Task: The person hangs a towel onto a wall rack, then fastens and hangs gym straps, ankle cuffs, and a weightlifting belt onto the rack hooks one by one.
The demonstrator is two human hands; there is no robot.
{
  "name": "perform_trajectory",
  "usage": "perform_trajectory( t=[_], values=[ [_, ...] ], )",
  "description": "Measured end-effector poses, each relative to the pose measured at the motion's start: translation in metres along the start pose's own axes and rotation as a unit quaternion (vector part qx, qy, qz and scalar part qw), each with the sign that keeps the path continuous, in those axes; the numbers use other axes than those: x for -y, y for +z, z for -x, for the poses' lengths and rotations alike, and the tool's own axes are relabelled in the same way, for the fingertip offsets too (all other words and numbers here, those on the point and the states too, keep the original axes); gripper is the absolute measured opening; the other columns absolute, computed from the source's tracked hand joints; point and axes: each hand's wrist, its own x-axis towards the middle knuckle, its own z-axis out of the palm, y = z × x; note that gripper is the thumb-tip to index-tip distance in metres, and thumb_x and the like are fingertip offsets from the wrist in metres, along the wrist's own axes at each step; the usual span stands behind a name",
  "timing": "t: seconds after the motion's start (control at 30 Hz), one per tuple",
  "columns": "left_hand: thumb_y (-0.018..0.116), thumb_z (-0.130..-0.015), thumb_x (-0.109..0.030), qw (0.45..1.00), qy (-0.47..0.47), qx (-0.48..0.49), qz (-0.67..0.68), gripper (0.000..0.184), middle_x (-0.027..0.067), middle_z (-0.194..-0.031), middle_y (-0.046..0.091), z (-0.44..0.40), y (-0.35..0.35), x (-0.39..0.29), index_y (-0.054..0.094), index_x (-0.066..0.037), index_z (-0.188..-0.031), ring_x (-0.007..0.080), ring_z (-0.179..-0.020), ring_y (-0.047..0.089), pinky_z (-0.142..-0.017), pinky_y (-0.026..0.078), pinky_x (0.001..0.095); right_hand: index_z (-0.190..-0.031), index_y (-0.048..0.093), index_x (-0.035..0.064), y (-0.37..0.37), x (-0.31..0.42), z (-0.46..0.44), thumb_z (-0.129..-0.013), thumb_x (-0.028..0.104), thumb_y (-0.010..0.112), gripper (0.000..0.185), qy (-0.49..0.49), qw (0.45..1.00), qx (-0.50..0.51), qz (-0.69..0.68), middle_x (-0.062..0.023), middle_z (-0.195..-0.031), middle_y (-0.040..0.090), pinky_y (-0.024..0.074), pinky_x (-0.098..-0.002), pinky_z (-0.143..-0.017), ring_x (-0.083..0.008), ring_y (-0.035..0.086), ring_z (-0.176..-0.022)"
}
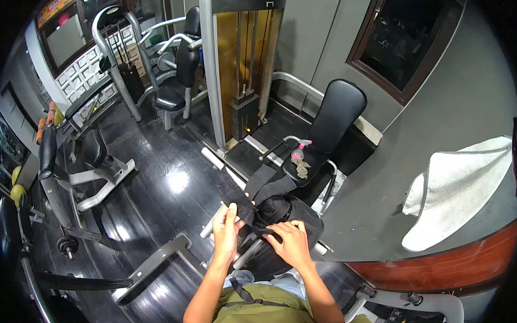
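In front of my body, a wide black fabric strap (266, 183) stretches up and away from a dark, bag-like bundle (303, 218). My left hand (225, 230) pinches the near left edge of the black fabric between thumb and fingers. On the right, my right hand (290, 240) has its fingers curled at a narrow black band along the near side of the bundle. Folds and shadow hide exactly how strap and bundle join. Beyond them, a spray bottle with a pink top (301, 150) and a crumpled cloth (301, 169) rest on a black seat.
A weight-stack machine (245, 110) stands ahead, its padded backrest (339, 110) to the right. More exercise machines (102, 172) fill the left side. A white towel (459, 188) hangs by the right wall. Metal frame tubes (159, 262) cross the black floor near my legs.
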Motion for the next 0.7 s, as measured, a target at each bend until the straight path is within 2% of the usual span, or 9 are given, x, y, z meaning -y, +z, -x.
perform_trajectory(
  t=[0.03,0.1,0.13,0.2,0.23,0.37,0.53,0.63,0.7],
  values=[
    [0.052,-0.106,-0.025,1.000,0.000,0.002,0.000,0.034,0.0128,-0.120,0.068,-0.003,-0.011,0.006,0.063,0.002,-0.124,0.0196,-0.097,0.070,-0.083,0.058,0.0303,-0.106,0.073,0.0114,-0.003,0.001,-0.001,-0.089,0.031,0.071,0.026,0.011,1.000,-0.002,-0.025,-0.0064,-0.092,0.071,0.0404,-0.0389,-0.091,-0.0241,0.064,-0.087],
    [0.062,-0.101,-0.027,0.965,-0.018,-0.008,-0.263,0.034,0.0093,-0.109,0.068,-0.009,-0.035,0.018,0.068,0.001,-0.119,0.0161,-0.091,0.065,-0.078,0.052,0.0265,-0.107,0.072,0.0101,-0.009,0.000,-0.001,-0.090,0.032,0.071,0.028,0.038,0.998,0.003,-0.040,-0.0081,-0.093,0.071,0.0417,-0.0388,-0.090,-0.0261,0.064,-0.087],
    [0.062,-0.101,-0.027,0.965,-0.016,-0.007,-0.262,0.034,0.0093,-0.109,0.068,-0.011,-0.037,0.022,0.068,0.001,-0.119,0.0161,-0.091,0.065,-0.078,0.052,0.0265,-0.108,0.072,0.0088,-0.011,-0.001,-0.001,-0.090,0.033,0.070,0.030,0.063,0.996,0.008,-0.056,-0.0098,-0.095,0.072,0.0430,-0.0388,-0.089,-0.0281,0.063,-0.087],
    [0.072,-0.094,-0.028,0.938,0.130,0.051,-0.318,0.034,0.0087,-0.100,0.067,-0.011,-0.035,0.026,0.071,-0.004,-0.119,0.0148,-0.088,0.059,-0.077,0.047,0.0258,-0.113,0.070,0.0069,-0.008,-0.008,0.002,-0.092,0.034,0.070,0.034,0.066,0.995,-0.040,-0.068,-0.0125,-0.099,0.072,0.0461,-0.0391,-0.086,-0.0319,0.062,-0.086],
    [0.073,-0.092,-0.023,0.923,0.099,0.105,-0.357,0.038,0.0077,-0.113,0.065,-0.011,-0.035,0.018,0.068,-0.007,-0.126,0.0143,-0.093,0.059,-0.084,0.049,0.0299,-0.115,0.070,0.0068,-0.013,-0.008,0.000,-0.092,0.034,0.070,0.036,0.103,0.989,-0.019,-0.100,-0.0134,-0.100,0.072,0.0472,-0.0394,-0.085,-0.0327,0.062,-0.086],
    [0.079,-0.086,-0.021,0.902,0.102,0.181,-0.378,0.043,0.0058,-0.119,0.066,-0.004,-0.025,0.016,0.069,-0.008,-0.126,0.0151,-0.097,0.059,-0.083,0.048,0.0280,-0.122,0.068,0.0094,-0.019,-0.016,0.000,-0.094,0.035,0.069,0.037,0.170,0.972,0.010,-0.160,-0.0132,-0.098,0.072,0.0490,-0.0375,-0.079,-0.0289,0.059,-0.085],
    [0.083,-0.082,-0.027,0.818,0.142,0.296,-0.472,0.038,0.0103,-0.090,0.068,0.002,-0.022,0.024,0.071,-0.002,-0.109,0.0165,-0.083,0.062,-0.075,0.051,0.0319,-0.122,0.068,0.0110,-0.005,-0.040,0.002,-0.095,0.036,0.069,0.037,0.181,0.940,0.014,-0.288,-0.0111,-0.097,0.072,0.0478,-0.0353,-0.079,-0.0248,0.056,-0.084],
    [0.079,-0.087,-0.025,0.810,0.078,0.309,-0.491,0.035,0.0126,-0.092,0.070,0.005,-0.013,0.025,0.070,-0.003,-0.113,0.0166,-0.079,0.062,-0.069,0.051,0.0313,-0.121,0.069,0.0096,-0.008,-0.041,0.002,-0.095,0.035,0.070,0.036,0.172,0.937,0.023,-0.303,-0.0100,-0.096,0.072,0.0475,-0.0336,-0.081,-0.0261,0.059,-0.091],
    [0.068,-0.095,-0.023,0.849,0.002,0.283,-0.446,0.031,0.0178,-0.100,0.071,0.009,-0.005,0.018,0.067,-0.003,-0.118,0.0291,-0.076,0.067,-0.070,0.053,0.0361,-0.119,0.069,0.0091,-0.020,-0.034,-0.003,-0.092,0.033,0.072,0.036,0.158,0.946,0.027,-0.281,-0.0103,-0.100,0.071,0.0479,-0.0330,-0.083,-0.0274,0.060,-0.096]
  ],
)
